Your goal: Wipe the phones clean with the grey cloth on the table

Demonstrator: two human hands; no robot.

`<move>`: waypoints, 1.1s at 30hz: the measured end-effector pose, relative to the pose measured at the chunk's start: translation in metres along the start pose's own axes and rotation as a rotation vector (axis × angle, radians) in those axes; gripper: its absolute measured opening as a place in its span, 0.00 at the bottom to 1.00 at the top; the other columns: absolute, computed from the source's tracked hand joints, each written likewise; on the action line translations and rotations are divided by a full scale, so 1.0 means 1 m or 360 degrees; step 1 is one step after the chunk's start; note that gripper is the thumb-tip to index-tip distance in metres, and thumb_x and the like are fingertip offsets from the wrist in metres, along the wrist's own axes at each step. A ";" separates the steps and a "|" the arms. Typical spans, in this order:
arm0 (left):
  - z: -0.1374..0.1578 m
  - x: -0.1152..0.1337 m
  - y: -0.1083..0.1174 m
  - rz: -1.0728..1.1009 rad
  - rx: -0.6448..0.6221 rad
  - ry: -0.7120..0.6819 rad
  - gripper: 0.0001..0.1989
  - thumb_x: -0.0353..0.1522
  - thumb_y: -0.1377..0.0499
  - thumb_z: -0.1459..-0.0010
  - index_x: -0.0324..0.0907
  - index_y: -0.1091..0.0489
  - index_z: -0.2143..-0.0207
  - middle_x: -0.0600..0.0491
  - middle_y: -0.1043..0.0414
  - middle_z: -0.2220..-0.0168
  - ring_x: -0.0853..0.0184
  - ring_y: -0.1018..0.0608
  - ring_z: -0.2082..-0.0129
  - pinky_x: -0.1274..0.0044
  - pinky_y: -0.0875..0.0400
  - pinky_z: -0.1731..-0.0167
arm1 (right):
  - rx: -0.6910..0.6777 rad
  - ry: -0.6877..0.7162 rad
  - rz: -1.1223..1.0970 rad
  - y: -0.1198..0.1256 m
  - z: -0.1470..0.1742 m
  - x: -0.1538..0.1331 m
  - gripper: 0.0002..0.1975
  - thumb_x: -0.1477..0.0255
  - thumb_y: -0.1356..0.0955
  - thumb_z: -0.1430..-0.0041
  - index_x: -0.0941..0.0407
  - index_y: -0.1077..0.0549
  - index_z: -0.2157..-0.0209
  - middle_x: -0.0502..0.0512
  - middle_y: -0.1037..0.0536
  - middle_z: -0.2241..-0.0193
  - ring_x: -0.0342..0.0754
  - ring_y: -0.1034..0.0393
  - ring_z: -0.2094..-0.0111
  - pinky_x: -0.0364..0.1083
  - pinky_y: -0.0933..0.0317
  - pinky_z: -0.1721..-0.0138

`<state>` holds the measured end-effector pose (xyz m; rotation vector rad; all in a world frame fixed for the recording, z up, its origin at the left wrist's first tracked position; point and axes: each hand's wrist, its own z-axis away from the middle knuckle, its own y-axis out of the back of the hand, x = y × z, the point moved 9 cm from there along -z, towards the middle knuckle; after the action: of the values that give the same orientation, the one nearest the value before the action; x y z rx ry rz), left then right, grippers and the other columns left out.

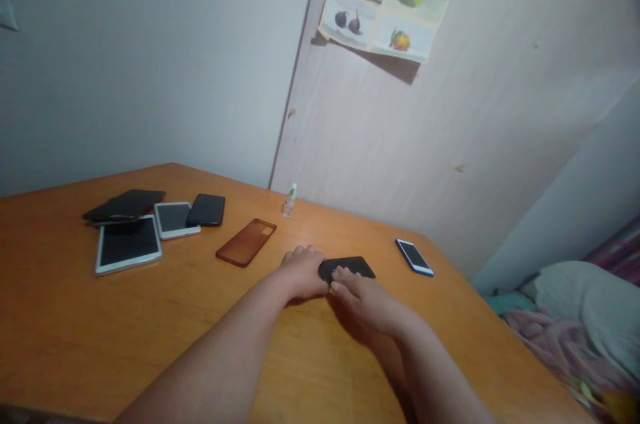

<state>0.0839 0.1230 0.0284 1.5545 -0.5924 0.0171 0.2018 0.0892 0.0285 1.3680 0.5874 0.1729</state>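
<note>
A black phone (357,266) lies flat on the table in front of me, its near left part covered by my hands. At its left end is my left hand (303,272), fingers curled down and closed on that edge; the thumb side faces the phone. My right hand (363,296) reaches in from the near side, its fingers stretched out and resting on the phone's near edge and upper face. The two hands nearly meet at the phone's near left corner. Left of them lies a clear brown phone case (247,243), apart from both hands.
On the wooden table (200,317), a white tablet (129,244), a smaller white device (176,220), a black phone (207,209) and a dark folded cover (127,204) cluster at left. A small clear bottle (290,201) stands behind. A blue-edged phone (415,257) lies right.
</note>
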 end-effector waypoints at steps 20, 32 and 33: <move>-0.001 -0.004 -0.002 0.0024 0.0056 0.0008 0.33 0.48 0.38 0.56 0.46 0.34 0.48 0.46 0.30 0.45 0.50 0.29 0.46 0.62 0.32 0.48 | 0.0165 -0.0301 -0.0069 0.011 -0.005 0.047 0.26 0.60 0.45 0.30 0.56 0.31 0.40 0.61 0.33 0.38 0.55 0.43 0.35 0.54 0.50 0.35; 0.000 -0.003 -0.001 0.0065 0.0071 0.0026 0.32 0.46 0.38 0.55 0.48 0.35 0.47 0.47 0.31 0.44 0.51 0.30 0.44 0.63 0.33 0.47 | 0.0219 -0.0174 -0.0176 0.007 -0.010 0.023 0.30 0.53 0.48 0.29 0.53 0.34 0.37 0.59 0.35 0.37 0.55 0.45 0.34 0.57 0.58 0.33; 0.001 -0.002 0.000 0.0070 0.0066 0.0025 0.33 0.46 0.37 0.56 0.48 0.35 0.46 0.47 0.31 0.44 0.51 0.29 0.44 0.64 0.33 0.47 | 0.0264 -0.0264 -0.0146 0.012 -0.009 0.031 0.30 0.53 0.49 0.29 0.53 0.33 0.38 0.60 0.33 0.37 0.55 0.44 0.35 0.56 0.57 0.34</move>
<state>0.0818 0.1233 0.0271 1.5797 -0.6170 0.0753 0.2263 0.1137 0.0296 1.4962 0.5326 -0.0650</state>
